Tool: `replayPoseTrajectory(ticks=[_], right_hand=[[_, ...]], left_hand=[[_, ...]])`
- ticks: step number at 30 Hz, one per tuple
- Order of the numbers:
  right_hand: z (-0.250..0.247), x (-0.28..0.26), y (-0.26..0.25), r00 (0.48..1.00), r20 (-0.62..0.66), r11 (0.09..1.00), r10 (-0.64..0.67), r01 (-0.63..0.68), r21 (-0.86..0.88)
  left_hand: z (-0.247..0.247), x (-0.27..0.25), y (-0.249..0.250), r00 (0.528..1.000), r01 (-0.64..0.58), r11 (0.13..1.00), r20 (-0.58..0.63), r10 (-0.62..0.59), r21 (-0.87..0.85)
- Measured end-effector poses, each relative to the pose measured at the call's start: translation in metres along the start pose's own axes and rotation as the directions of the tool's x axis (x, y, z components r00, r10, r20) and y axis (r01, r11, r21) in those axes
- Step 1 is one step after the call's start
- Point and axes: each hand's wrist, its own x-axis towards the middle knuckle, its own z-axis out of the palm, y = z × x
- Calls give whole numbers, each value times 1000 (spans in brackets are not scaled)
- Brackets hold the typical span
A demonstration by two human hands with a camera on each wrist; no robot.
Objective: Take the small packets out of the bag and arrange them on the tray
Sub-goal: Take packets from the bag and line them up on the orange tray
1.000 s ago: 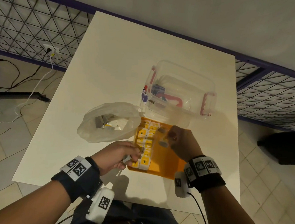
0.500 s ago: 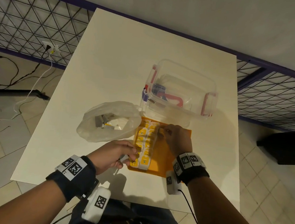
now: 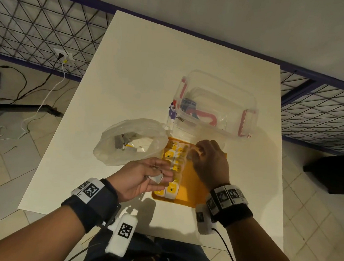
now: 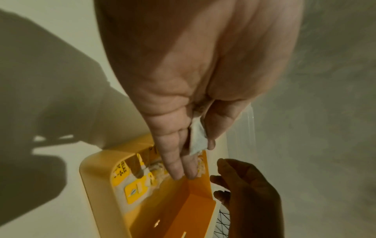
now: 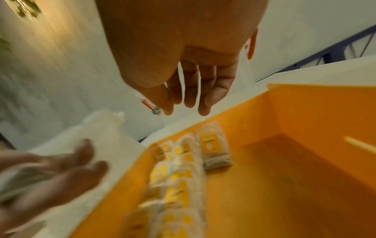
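Note:
An orange tray (image 3: 195, 185) lies near the table's front edge with two rows of yellow-and-white packets (image 3: 173, 167) along its left side. One more packet (image 5: 213, 145) lies at the far end, starting a third row. My left hand (image 3: 163, 175) hovers palm up over the tray's left edge. Its thumb pins a white packet (image 4: 197, 138) against the fingers. My right hand (image 3: 196, 153) hangs over the tray's far end, its fingers (image 5: 189, 99) loose and empty. The translucent plastic bag (image 3: 125, 130) lies open left of the tray with packets inside.
A clear plastic container (image 3: 241, 98) with red clips stands just beyond the tray, touching its far edge. The white table (image 3: 151, 67) stretches away behind it. A metal mesh fence and floor cables lie off to the left.
My right hand went to the tray's far end and no longer holds the grey packet. My left hand rose and turned palm up, showing the packet it holds.

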Motion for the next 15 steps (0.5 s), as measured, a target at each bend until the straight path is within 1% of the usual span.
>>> replayPoseTrajectory(ticks=[1, 3, 5, 7, 8, 10, 13, 15], right_hand=[[-2, -6, -8, 997, 34, 997, -65, 63, 55], [-3, -20, -20, 972, 138, 974, -189, 168, 151], [-1, -30, -26, 939, 214, 948, -270, 220, 232], [5, -37, -29, 905, 279, 936, -321, 259, 238], [9, -40, -29, 897, 300, 940, -325, 273, 203], [12, -42, -29, 906, 292, 950, -305, 267, 161], [12, -41, -29, 928, 257, 957, -270, 228, 181], [11, -40, -29, 944, 236, 958, -232, 180, 222]], left_hand=[[0, 1, 0, 1000, -5, 1000, 0, 5, -19], [0, 3, 0, 1000, -16, 999, 3, 16, -47], [4, 3, 0, 999, -36, 997, -2, 36, -64], [8, 4, 1, 997, -69, 996, -21, 68, -48], [9, 5, 1, 997, -73, 997, -27, 72, -40], [11, 5, 1, 998, -52, 998, -18, 52, -36], [12, 4, 1, 999, -37, 999, 26, 37, 12], [13, 2, 1, 997, -78, 992, 8, 78, 100]])
